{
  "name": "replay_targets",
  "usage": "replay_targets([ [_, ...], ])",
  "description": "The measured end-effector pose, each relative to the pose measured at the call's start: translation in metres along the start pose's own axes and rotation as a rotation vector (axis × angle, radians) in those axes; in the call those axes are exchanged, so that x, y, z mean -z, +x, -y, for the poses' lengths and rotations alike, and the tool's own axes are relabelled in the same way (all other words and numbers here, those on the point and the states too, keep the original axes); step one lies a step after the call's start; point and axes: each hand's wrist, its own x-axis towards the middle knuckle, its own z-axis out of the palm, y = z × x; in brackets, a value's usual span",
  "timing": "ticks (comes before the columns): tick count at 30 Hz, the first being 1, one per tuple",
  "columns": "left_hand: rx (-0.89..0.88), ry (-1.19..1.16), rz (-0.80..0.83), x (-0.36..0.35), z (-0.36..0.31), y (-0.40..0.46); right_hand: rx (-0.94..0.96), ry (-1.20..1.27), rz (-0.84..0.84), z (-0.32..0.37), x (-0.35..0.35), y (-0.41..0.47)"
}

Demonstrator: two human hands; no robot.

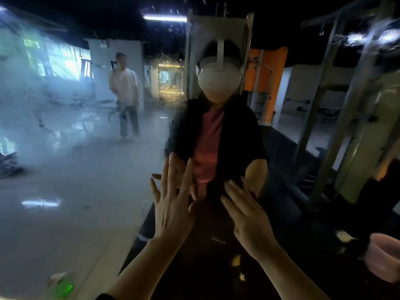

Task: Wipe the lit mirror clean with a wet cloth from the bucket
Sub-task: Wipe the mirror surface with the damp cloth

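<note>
A person stands close before a large mirror point(75, 169), both bare hands raised flat toward the glass. The left hand point(173, 211) has its fingers straight and fanned wide, the tips meeting their own reflection on the surface; its grip is spread and holds nothing. The right hand point(249, 217) reaches up just beside it, fingers straight and lying close together, likewise empty, its fingertips at or very near the glass — actual contact cannot be told.

The mirror fills nearly the whole view. Its left part is hazy and streaked, with clusters of water drops point(78, 102) clinging to it and more drops scattered along the top. In the glass the person's reflection point(218, 135) shows a dark jacket over a pink top and a white head-worn device. A second person point(125, 94) in a pale shirt stands reflected farther back on a shiny floor, under a ceiling strip light point(164, 18).

A pink bucket point(383, 258) sits at the lower right edge, well apart from both hands. No cloth can be made out. A small green glow point(67, 286) shows at the lower left, too blurred to identify.
</note>
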Motion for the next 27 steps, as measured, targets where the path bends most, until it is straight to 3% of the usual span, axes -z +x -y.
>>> replay_targets([
  [3, 0.019, 0.012, 0.051, -0.003, -0.002, 0.001, -0.257, -0.008, -0.283, -0.010, 0.022, 0.042],
  [5, 0.019, 0.025, 0.059, -0.003, -0.001, 0.001, -0.295, -0.041, -0.313, -0.014, 0.019, 0.058],
  [10, -0.020, -0.017, 0.053, 0.005, 0.005, -0.002, 0.041, -0.016, -0.042, 0.000, -0.033, -0.007],
  [12, -0.039, 0.001, 0.026, 0.005, 0.007, -0.007, 0.052, -0.043, -0.032, -0.001, -0.034, -0.027],
  [16, -0.074, 0.032, 0.005, 0.000, -0.003, -0.010, -0.383, -0.059, -0.386, -0.024, 0.000, 0.017],
  [18, -0.109, -0.009, 0.010, -0.005, -0.013, -0.010, -0.470, -0.063, -0.494, -0.028, 0.008, 0.042],
  [20, -0.128, -0.036, 0.040, -0.012, -0.021, -0.011, -0.413, -0.050, -0.432, -0.017, -0.004, 0.038],
  [24, -0.140, -0.002, 0.092, -0.027, -0.024, -0.016, -0.203, -0.054, -0.110, -0.003, -0.041, -0.041],
  [27, -0.148, 0.067, 0.111, -0.031, -0.025, -0.016, -0.423, -0.089, -0.220, -0.030, -0.021, -0.056],
])
